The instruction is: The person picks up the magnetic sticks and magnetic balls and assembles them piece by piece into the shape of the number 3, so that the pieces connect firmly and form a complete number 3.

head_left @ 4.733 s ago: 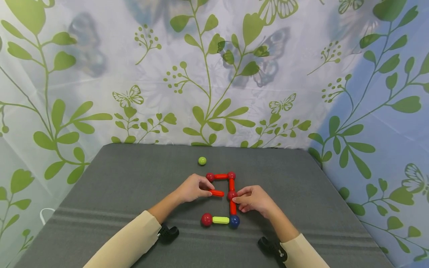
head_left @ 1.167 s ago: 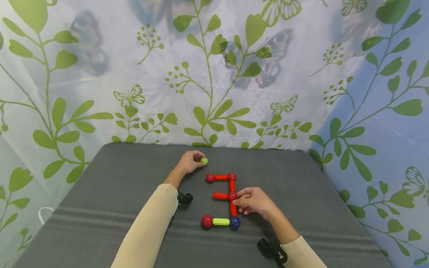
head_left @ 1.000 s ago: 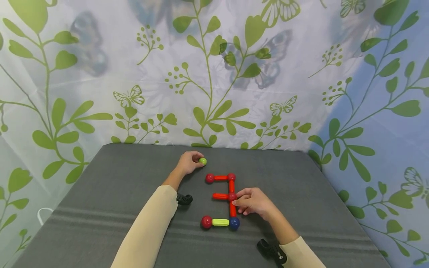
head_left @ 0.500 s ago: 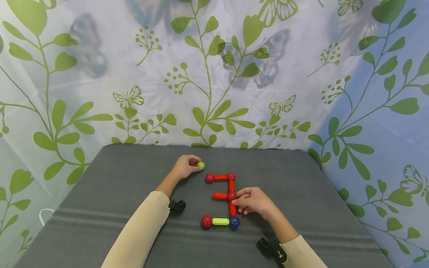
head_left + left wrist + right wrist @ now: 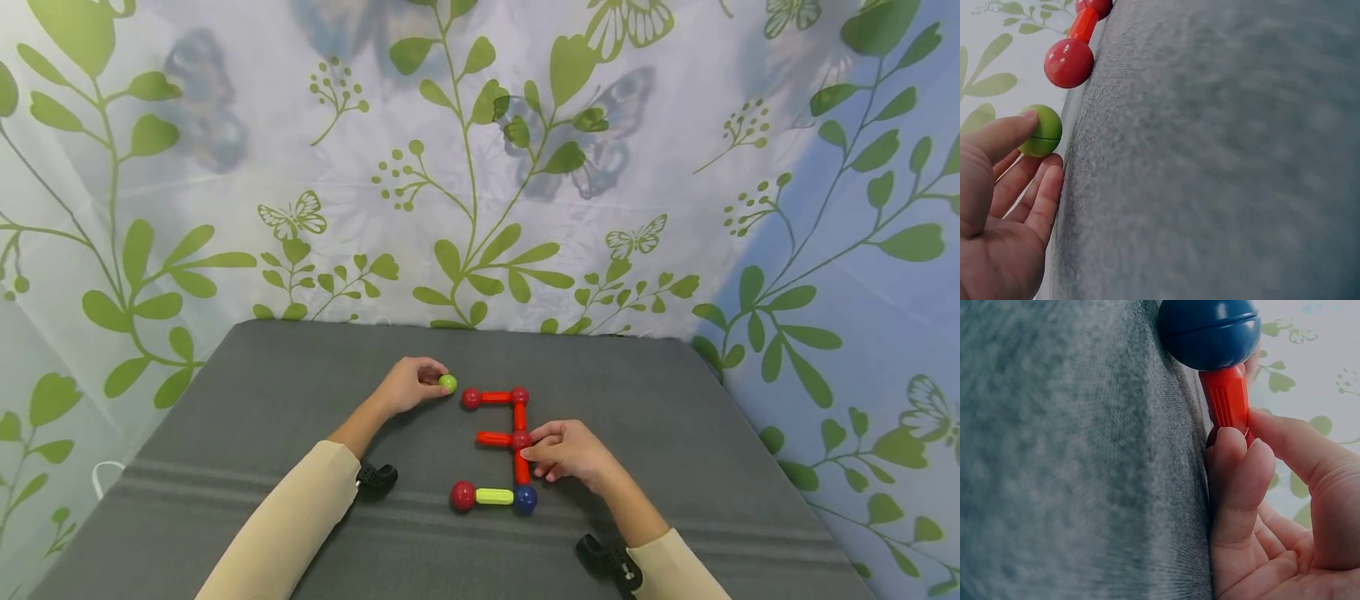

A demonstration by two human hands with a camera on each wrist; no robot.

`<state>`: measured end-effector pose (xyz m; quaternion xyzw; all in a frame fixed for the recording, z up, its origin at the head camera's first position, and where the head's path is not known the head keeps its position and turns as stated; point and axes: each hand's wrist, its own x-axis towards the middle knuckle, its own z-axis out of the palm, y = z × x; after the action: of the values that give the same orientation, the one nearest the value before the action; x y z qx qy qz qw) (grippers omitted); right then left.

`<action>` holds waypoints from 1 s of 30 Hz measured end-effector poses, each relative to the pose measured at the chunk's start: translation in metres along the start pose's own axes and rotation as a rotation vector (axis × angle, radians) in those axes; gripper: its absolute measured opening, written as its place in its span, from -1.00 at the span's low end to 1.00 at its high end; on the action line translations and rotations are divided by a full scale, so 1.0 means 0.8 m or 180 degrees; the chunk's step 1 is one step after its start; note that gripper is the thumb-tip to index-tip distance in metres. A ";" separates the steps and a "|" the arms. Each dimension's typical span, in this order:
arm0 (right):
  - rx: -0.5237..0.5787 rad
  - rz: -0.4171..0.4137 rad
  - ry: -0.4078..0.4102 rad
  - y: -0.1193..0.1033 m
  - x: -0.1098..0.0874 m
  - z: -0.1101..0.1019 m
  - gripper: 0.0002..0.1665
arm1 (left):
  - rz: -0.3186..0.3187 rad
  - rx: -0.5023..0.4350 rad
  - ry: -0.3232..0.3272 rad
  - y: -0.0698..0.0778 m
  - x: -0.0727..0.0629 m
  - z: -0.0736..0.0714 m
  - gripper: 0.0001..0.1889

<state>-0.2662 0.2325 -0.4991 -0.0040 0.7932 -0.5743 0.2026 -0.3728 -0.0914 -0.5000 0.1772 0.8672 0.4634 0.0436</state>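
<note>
My left hand (image 5: pixel 408 386) pinches a lime-green ball (image 5: pixel 447 383) between thumb and fingers, left of the top red ball (image 5: pixel 471 399); the left wrist view shows the same green ball (image 5: pixel 1042 131) apart from the red one. On the grey surface lies a figure of magnetic rods and balls. My right hand (image 5: pixel 572 455) holds its middle red ball (image 5: pixel 519 439) at the joint with a vertical red rod (image 5: pixel 1225 394); fingers partly hide this joint. A short red rod (image 5: pixel 492 437) points left from that ball, its left end bare. The lower corner is a blue ball (image 5: pixel 526 499).
A yellow-green rod (image 5: pixel 494 497) joins the blue ball to a large red ball (image 5: pixel 462 496) at lower left. Another red rod (image 5: pixel 495 397) forms the top bar. Behind the grey table (image 5: pixel 337 350) hangs a leaf-patterned curtain (image 5: pixel 480 167).
The red rod my left hand held earlier now lies against the middle ball. That hand took the green ball at the back and brought it nearer, slightly left. My right hand stays put.
</note>
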 end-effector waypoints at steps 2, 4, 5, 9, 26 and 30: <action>0.0009 0.0002 -0.0011 0.000 0.000 0.001 -0.44 | -0.0019 0.0000 -0.0035 0.001 -0.007 -0.001 -0.69; -0.0003 0.0000 -0.0021 0.000 0.000 0.001 -0.45 | -0.0015 -0.0013 -0.0069 0.002 -0.013 0.000 -0.70; -0.0011 0.0002 -0.0025 0.000 0.000 0.000 -0.45 | -0.0023 -0.0019 -0.0093 0.003 -0.017 0.001 -0.70; -0.0035 -0.0007 -0.0039 -0.001 0.000 -0.001 -0.46 | 0.0060 -0.0043 -0.0219 0.008 -0.029 0.005 -0.70; -0.0058 0.0023 -0.0036 -0.004 -0.001 0.000 -0.45 | 0.0508 0.0100 -0.0777 0.030 -0.068 0.021 -0.72; -0.0065 0.0019 -0.0038 -0.004 -0.002 0.000 -0.44 | 0.0507 0.0197 -0.0778 0.032 -0.070 0.027 -0.72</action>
<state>-0.2655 0.2321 -0.4957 -0.0071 0.7978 -0.5654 0.2090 -0.3087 -0.0804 -0.4963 0.3017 0.8524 0.4135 0.1065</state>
